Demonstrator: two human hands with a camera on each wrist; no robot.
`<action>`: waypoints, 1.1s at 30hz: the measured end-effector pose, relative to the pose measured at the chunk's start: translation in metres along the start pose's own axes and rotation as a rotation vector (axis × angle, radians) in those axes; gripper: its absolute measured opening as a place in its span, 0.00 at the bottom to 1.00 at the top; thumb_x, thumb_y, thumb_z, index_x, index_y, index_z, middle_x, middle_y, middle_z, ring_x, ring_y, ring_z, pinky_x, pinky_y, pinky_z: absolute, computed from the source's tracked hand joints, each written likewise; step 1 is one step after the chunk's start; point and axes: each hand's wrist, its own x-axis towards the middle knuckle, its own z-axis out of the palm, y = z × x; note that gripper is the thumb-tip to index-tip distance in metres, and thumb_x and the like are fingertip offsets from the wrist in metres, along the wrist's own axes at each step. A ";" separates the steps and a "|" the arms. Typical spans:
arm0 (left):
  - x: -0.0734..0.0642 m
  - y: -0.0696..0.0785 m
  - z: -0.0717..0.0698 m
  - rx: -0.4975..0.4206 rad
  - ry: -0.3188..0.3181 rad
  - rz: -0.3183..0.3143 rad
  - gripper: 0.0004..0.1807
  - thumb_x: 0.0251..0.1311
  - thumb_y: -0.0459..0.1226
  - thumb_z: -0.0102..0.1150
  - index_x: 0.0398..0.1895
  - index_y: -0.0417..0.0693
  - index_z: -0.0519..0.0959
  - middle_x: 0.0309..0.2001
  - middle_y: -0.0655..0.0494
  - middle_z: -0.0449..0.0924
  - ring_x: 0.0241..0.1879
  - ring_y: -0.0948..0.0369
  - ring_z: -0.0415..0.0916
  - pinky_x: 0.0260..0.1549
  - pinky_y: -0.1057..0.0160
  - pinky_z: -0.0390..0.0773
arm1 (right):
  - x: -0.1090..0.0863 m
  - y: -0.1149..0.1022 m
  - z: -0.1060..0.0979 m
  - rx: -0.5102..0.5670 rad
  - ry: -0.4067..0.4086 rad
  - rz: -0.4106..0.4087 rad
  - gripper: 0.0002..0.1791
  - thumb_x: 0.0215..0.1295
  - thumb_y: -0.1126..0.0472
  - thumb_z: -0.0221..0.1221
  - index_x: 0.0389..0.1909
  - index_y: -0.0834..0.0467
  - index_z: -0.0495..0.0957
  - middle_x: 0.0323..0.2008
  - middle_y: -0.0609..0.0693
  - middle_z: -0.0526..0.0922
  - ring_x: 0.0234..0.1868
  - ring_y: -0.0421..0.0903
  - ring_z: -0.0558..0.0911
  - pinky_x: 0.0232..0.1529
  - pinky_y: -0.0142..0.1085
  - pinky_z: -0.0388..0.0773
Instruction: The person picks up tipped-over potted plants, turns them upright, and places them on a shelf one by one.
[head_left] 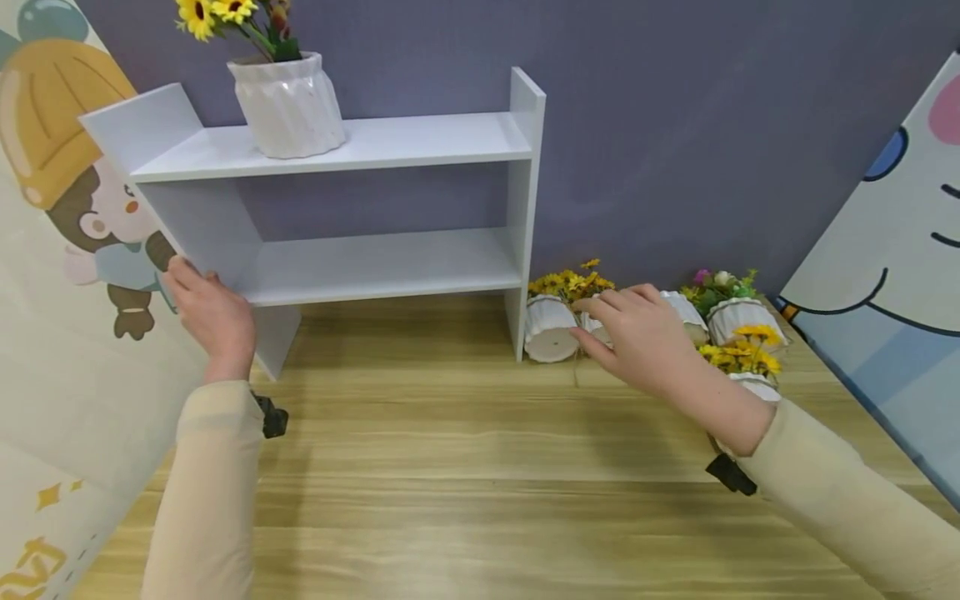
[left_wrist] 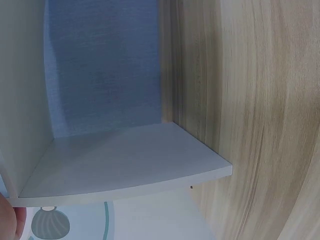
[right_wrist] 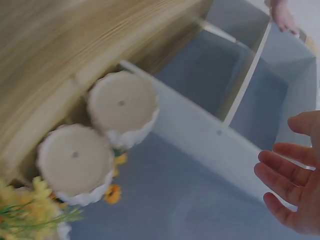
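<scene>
A white two-tier shelf stands against the wall. My left hand holds the edge of its left side panel at the height of the lower board; in the left wrist view only a bit of finger shows at the panel's edge. With fingers spread and relaxed, my right hand hangs to the right of the shelf, overlapping a row of white flower pots in the head view. The pot beside the shelf lies on its side, its round base facing me. Another tipped pot is next to it.
A white pot of sunflowers stands on the shelf's upper board. More potted flowers lie toward the right of the wooden table. A grey-blue wall rises behind, with cartoon-printed panels on both sides.
</scene>
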 end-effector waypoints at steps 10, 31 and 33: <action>0.003 0.000 0.000 0.015 -0.003 0.011 0.19 0.67 0.38 0.33 0.61 0.49 0.54 0.55 0.44 0.59 0.54 0.43 0.65 0.51 0.45 0.67 | -0.034 0.018 -0.001 0.003 -0.047 0.128 0.17 0.53 0.54 0.62 0.42 0.59 0.79 0.27 0.51 0.81 0.28 0.48 0.78 0.43 0.48 0.68; 0.003 0.001 0.001 0.041 -0.002 -0.044 0.21 0.67 0.42 0.29 0.61 0.48 0.54 0.59 0.46 0.58 0.58 0.47 0.63 0.56 0.49 0.65 | -0.082 0.057 0.009 -0.002 -0.108 0.303 0.12 0.58 0.59 0.56 0.41 0.59 0.79 0.30 0.54 0.83 0.23 0.48 0.77 0.35 0.48 0.66; 0.003 0.002 0.000 0.036 0.007 -0.033 0.21 0.67 0.42 0.29 0.61 0.47 0.55 0.58 0.46 0.59 0.57 0.47 0.63 0.55 0.49 0.66 | -0.086 0.061 0.010 -0.005 -0.106 0.314 0.12 0.58 0.60 0.56 0.42 0.58 0.79 0.28 0.53 0.83 0.20 0.46 0.75 0.34 0.48 0.66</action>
